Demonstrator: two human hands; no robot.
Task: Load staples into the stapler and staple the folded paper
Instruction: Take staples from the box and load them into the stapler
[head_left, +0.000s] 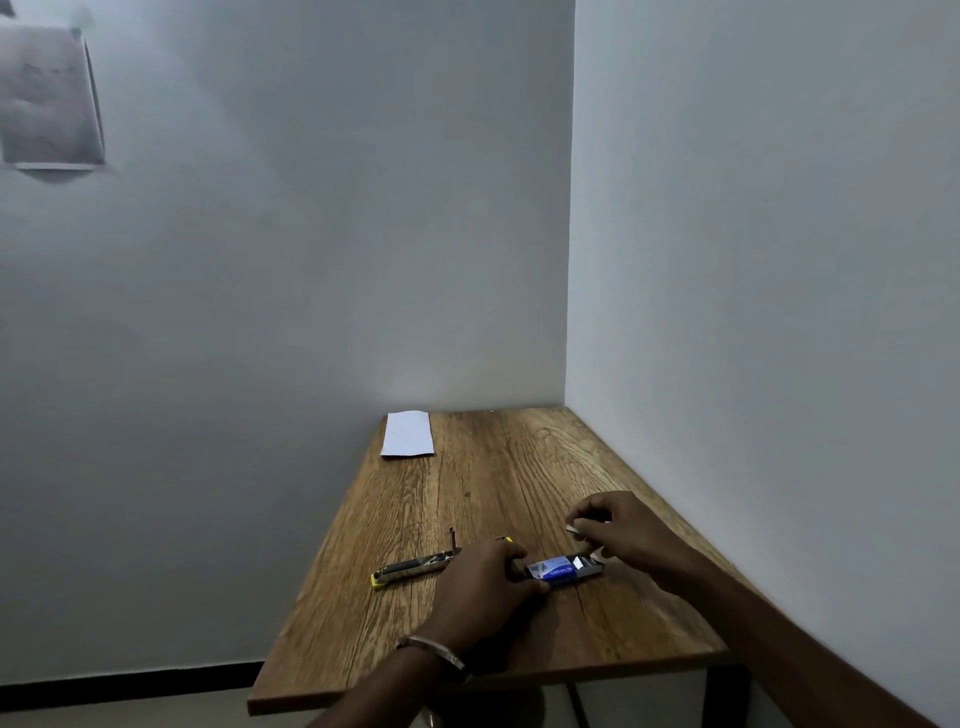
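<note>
1. Corner of a room, pale walls, wooden table (498, 483) pushed into the corner; a blurred sheet hangs on the left wall (49, 98).
2. Folded paper (408, 434) lies flat at the far left corner of the table, well apart from both hands, untouched.
3. Stapler (415, 565), yellow-ended, lies opened out on the table left of the hands, its metal channel exposed; nobody holds it. Can't tell whether staples are inside.
4. Staple box (563, 569), blue, sits near the front, tray partly slid out toward the right.
5. Left hand (488, 587), bangle on the wrist, fingers curled, pinching the box's left end to steady it.
6. Right hand (615, 530) just above the box's open end, fingertips pinching a small pale strip (574, 528), probably staples, too small to be sure.
7. Progress, judged: early. Stapler opened and staples being pulled out. Left: seat strip, close stapler, fetch paper, staple it.
</note>
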